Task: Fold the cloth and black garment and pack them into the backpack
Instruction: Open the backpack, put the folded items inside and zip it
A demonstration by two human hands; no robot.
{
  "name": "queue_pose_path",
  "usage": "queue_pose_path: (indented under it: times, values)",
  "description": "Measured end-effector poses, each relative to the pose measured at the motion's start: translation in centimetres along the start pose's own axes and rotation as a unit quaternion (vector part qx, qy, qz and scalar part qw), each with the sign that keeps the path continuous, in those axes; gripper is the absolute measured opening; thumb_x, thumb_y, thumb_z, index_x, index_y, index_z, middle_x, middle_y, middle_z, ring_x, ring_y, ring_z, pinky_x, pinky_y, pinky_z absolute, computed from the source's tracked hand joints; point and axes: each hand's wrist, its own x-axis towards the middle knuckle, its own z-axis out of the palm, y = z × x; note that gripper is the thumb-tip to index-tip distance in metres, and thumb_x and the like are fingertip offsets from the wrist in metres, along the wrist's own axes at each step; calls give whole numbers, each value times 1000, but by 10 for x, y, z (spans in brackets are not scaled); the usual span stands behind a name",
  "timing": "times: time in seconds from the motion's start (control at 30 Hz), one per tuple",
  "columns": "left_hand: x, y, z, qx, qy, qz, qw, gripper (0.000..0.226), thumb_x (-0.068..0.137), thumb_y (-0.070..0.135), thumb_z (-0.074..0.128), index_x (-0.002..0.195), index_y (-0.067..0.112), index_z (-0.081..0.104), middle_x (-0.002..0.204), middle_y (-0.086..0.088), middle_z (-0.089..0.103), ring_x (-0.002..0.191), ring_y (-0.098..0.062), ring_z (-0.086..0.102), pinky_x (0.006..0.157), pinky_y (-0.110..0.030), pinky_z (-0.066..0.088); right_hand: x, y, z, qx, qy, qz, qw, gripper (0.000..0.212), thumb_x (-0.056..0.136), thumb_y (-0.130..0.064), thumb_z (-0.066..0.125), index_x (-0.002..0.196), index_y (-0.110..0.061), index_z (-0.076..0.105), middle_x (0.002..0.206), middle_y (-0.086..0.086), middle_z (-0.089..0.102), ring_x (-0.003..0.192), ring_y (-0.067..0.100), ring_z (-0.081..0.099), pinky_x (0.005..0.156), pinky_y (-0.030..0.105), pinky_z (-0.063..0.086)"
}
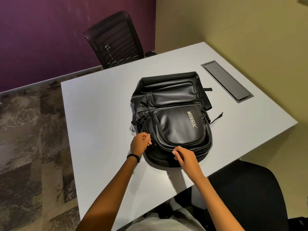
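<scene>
A black leather-look backpack lies flat on the grey table, front side up, with a pale logo on its lower pocket. My left hand pinches at the bag's near left edge, by the zipper line. Fingers closed, my right hand pinches the zipper line along the bag's near rim. I cannot see the zipper pulls themselves. No cloth or black garment is in view.
A dark cable tray cover is set into the table at the right. A black mesh chair stands beyond the far edge, another black chair at the near right. Patterned carpet lies to the left.
</scene>
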Motion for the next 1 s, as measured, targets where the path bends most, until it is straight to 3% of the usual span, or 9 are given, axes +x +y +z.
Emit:
queue_pose_path:
  times: [0.07,0.17,0.27,0.37,0.5,0.57,0.7,0.87,1.0]
  values:
    - [1,1,0,-1,-7,3,1000,34,95,21,46,65,10,58,60,4,64,61,-12,60,71,-30,48,0,1,-1,-17,-2,13,1000,23,95,-27,53,76,-16,61,67,-6,64,64,8,59,63,26,46]
    - [1,-1,1,-24,-21,-4,999,33,95,20,47,67,9,58,59,2,63,58,-14,59,72,-33,49,4,-4,9,-57,-74,20,995,31,94,-36,51,76,-16,68,70,-2,70,67,11,64,66,35,51]
    - [-1,-3,2,-36,-26,-12,999,38,94,37,50,65,14,57,58,1,64,57,-14,60,70,-33,51,9,-14,27,-93,-105,34,990,31,93,-38,50,91,-15,71,79,1,72,76,17,65,65,33,50]
    - [2,-4,2,-23,-41,-11,999,43,88,49,57,62,15,53,57,2,64,56,-13,60,67,-30,51,16,-27,48,-63,-78,85,991,33,93,-41,50,99,-14,69,85,2,73,82,18,65,65,32,48]
    - [9,-5,2,-5,-57,-10,998,43,85,47,61,58,16,52,56,2,63,55,-13,59,70,-35,52,28,-40,70,35,-2,199,979,44,89,-43,56,71,-4,65,62,13,65,61,28,61,58,40,48]
    - [10,-5,3,1,-63,-10,998,43,86,45,62,56,16,52,56,1,63,55,-14,58,70,-34,52,31,-42,77,37,26,238,970,49,87,-42,59,52,-9,52,52,12,59,55,28,61,53,38,47]
    - [11,-8,6,-3,-59,-12,998,43,85,44,63,56,14,54,57,-1,63,55,-14,58,70,-35,53,36,-44,87,33,65,289,955,53,87,-39,62,45,-16,39,46,7,54,51,24,63,52,36,48]
    - [12,-7,8,-11,-49,-11,999,43,85,42,64,55,13,55,54,0,61,55,-13,58,69,-33,52,44,-48,98,73,96,332,936,45,87,-37,62,50,-12,58,52,3,65,48,19,63,56,34,54]
    - [12,-9,9,-7,-44,-14,999,41,84,43,64,62,8,61,57,-1,64,57,-14,59,70,-33,52,49,-54,104,112,114,376,913,36,90,-31,59,63,-9,67,56,-2,66,41,11,60,51,24,49]
